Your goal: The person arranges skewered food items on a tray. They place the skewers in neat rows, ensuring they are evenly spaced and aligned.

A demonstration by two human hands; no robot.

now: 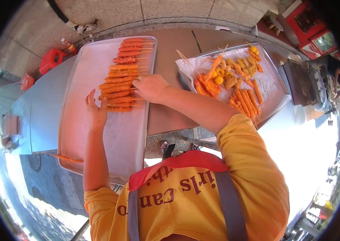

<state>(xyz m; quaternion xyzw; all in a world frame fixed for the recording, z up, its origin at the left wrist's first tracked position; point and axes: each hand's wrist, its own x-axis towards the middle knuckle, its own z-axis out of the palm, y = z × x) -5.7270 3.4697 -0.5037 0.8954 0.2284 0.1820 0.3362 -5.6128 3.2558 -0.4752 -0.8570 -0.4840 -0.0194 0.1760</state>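
Note:
A row of food skewers (118, 85) lies on a paper-lined metal tray (121, 135) in front of me. Redder sausage-like pieces (127, 52) are at its far end, orange ones nearer. My right hand (151, 88) reaches over the tray's right edge, its fingertips curled around the stick end of a middle orange skewer. Opposite it, my left hand (95, 110) is at the left ends of the nearer skewers, thumb and fingers apart. The thumb is close against the food; whether it presses on it is hard to tell. My right fingers hide some sticks.
Another paper-lined tray (269, 82) to the right carries mixed fried skewers (233, 72). Both trays rest on a metal table (170, 114). One lone skewer (67, 158) lies at the left tray's near corner. A red stool (51, 60) and a bottle (68, 45) stand beyond the table.

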